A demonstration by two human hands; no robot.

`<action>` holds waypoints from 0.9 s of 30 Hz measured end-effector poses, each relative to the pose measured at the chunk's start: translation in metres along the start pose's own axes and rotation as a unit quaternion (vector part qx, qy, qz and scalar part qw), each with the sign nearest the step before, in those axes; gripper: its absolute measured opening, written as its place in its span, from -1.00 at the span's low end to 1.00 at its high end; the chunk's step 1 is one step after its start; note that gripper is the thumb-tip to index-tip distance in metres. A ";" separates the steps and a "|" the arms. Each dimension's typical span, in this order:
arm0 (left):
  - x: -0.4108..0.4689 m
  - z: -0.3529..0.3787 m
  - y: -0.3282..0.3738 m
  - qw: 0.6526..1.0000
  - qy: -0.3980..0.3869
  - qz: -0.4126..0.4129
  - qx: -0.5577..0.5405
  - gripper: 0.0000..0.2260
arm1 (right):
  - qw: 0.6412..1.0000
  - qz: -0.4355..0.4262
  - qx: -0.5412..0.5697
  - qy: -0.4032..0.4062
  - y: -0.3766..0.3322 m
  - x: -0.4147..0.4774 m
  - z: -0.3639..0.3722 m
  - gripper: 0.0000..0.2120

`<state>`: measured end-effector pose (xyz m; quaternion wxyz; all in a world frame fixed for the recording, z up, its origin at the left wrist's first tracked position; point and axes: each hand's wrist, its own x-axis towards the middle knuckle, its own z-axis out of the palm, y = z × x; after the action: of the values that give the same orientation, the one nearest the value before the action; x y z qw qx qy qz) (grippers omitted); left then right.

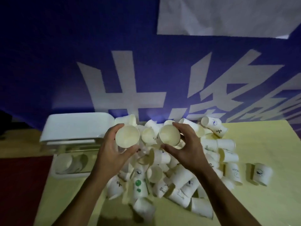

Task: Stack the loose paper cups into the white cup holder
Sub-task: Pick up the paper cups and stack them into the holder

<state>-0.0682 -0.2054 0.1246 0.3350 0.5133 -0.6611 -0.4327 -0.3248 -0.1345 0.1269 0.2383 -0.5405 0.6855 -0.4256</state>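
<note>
My left hand (pixel 112 147) grips a white paper cup (pixel 127 136) with its mouth turned up toward me. My right hand (pixel 185 144) grips a second paper cup (pixel 169 135) the same way, a short gap to the right. Both are held above a big heap of loose paper cups (pixel 179 176) lying on the pale yellow table (pixel 268 160). The white cup holder (pixel 73 128) lies at the left with its lid raised; a few nested cups (pixel 71 162) lie inside its clear lower part.
A blue banner with large white characters (pixel 130 79) hangs behind the table. One printed cup (pixel 262 174) lies apart at the right of the heap. A dark red surface (pixel 24 185) lies left of the table.
</note>
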 end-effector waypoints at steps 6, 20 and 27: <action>-0.047 -0.109 -0.051 1.000 0.004 -0.001 -0.020 -0.29 | 0.999 -0.027 -0.028 -0.024 -0.071 -0.039 0.090 -0.29; -0.066 -0.276 -0.160 0.993 0.057 -0.039 0.095 -0.34 | 0.999 0.001 -0.010 -0.040 -0.168 -0.099 0.258 -0.35; -0.050 -0.263 -0.185 0.995 0.016 -0.051 0.089 -0.33 | 0.998 0.029 -0.034 -0.044 -0.170 -0.102 0.271 -0.32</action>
<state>0.2493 -0.2348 0.0609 0.2759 0.5811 -0.6644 -0.3805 0.0108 -0.1356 0.1140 0.2622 -0.5460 0.7040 -0.3708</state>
